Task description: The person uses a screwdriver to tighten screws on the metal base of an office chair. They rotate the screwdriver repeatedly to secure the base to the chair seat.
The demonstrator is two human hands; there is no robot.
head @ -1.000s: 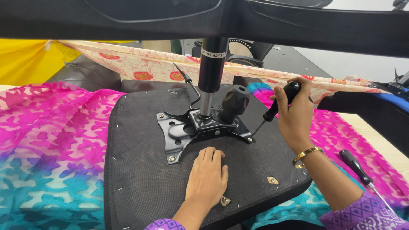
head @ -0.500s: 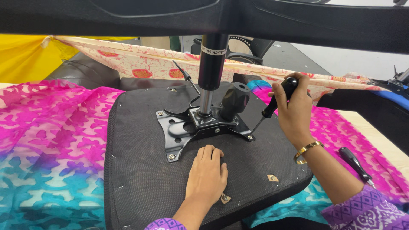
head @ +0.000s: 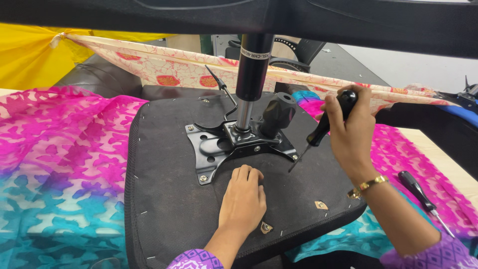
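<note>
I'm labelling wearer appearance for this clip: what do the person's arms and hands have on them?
Both hands are bare, no gloves. The left hand and the right hand each emerge from purple patterned sleeves with white markings. A gold bracelet circles the right wrist.

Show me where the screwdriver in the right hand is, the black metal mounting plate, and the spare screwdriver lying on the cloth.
screwdriver (head: pixel 326 124), head view, on its black handle.
black metal mounting plate (head: pixel 209 147), head view, on its left wing.
spare screwdriver (head: pixel 416 187), head view, on its handle.

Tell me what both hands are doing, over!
Left hand flat on black fabric seat underside. Right hand gripping black-handled screwdriver, tip at black metal mounting plate. Nothing blocking.
</note>
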